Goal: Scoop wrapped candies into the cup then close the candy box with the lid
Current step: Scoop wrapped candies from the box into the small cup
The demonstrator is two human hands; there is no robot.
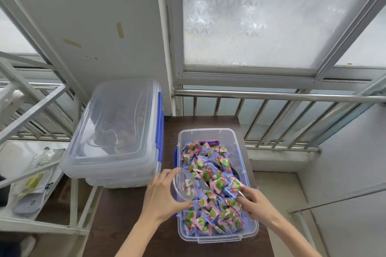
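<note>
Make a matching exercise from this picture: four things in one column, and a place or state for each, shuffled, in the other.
Things:
1. cup
2. candy box
3. stacked boxes
4. slipper

Places or states:
A. on the low shelf at far left
B. open, full of wrapped candies
C. held tilted in the left hand
D. lidded, left of the open box

Pairs: 1-C, 2-B, 3-D, 4-A

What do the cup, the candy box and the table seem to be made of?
The cup looks like thin clear plastic: the candies inside show through its glossy wall. The candy box seems to be frosted, translucent plastic with blue clips, since the wrappers read hazily through its sides. The table looks like dark brown wood or wood-look laminate, matte; which one cannot be told.
</note>
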